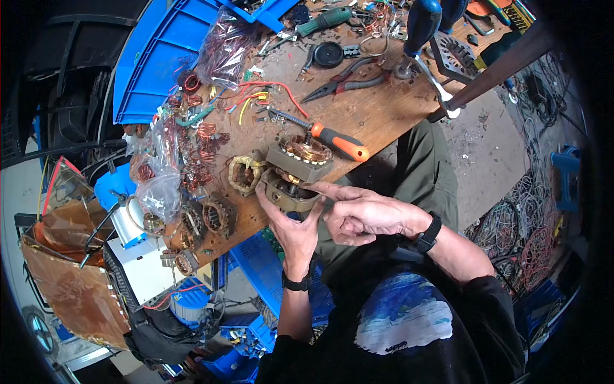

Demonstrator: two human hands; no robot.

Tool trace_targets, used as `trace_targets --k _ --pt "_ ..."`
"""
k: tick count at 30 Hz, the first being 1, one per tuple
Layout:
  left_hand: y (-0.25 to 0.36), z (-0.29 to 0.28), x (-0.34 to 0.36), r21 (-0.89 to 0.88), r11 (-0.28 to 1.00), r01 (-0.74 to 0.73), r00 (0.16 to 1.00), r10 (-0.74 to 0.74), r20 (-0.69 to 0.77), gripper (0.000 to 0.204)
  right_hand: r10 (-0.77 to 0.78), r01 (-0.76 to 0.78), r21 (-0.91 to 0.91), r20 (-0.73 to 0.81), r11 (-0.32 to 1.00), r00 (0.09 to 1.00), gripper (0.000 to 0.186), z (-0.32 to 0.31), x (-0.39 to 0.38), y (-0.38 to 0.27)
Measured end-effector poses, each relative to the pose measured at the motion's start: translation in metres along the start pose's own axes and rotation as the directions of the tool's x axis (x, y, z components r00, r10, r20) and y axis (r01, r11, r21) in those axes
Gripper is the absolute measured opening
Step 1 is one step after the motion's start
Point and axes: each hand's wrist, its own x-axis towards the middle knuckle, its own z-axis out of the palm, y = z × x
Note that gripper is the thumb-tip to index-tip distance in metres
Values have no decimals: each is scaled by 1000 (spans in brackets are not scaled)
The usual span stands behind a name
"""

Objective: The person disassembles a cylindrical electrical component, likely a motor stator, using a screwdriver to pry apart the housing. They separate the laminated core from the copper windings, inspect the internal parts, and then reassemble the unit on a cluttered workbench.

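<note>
My left hand [293, 238] grips a tan metal motor housing [300, 203] near the bench's front edge, its thumb and fingers on either side. A dark shaft with a copper-coloured part [293, 182] stands inside the housing. My right hand [368, 217] reaches in from the right; its index finger is stretched out to the housing's upper rim, the other fingers loosely curled. Nothing shows in that hand. Right behind the housing sits a square stator [299, 160] with copper windings. A screwdriver with an orange and black handle [342, 142] lies just beyond it.
A ring-shaped core [243, 176] and several other cores lie on the left of the wooden bench [403, 96], with copper coils [203, 144] and plastic bags [157, 173]. Farther back are pliers [345, 80], a green-handled screwdriver [323, 22] and a blue tray [169, 48].
</note>
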Motion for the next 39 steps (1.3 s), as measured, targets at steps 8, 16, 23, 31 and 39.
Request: trace_targets --k 8,16,23,31,39 --pt "-4 5 0 24 998 -59 998 59 -31 120 20 7 229 -115 973 993 76 6 -1 3" --pt "-5 5 -2 68 996 -64 998 63 14 121 -68 112 228 -195 967 978 70 13 -4 13" --pt "2 1 0 97 992 -78 996 74 43 118 -140 171 134 -213 976 967 63 14 -4 19" --pt "8 1 1 89 995 -52 998 49 36 117 -110 70 -141 -300 988 948 72 17 0 11" --pt "10 2 -1 182 983 -33 999 31 13 120 -56 129 264 -268 956 962 67 -8 9 23"
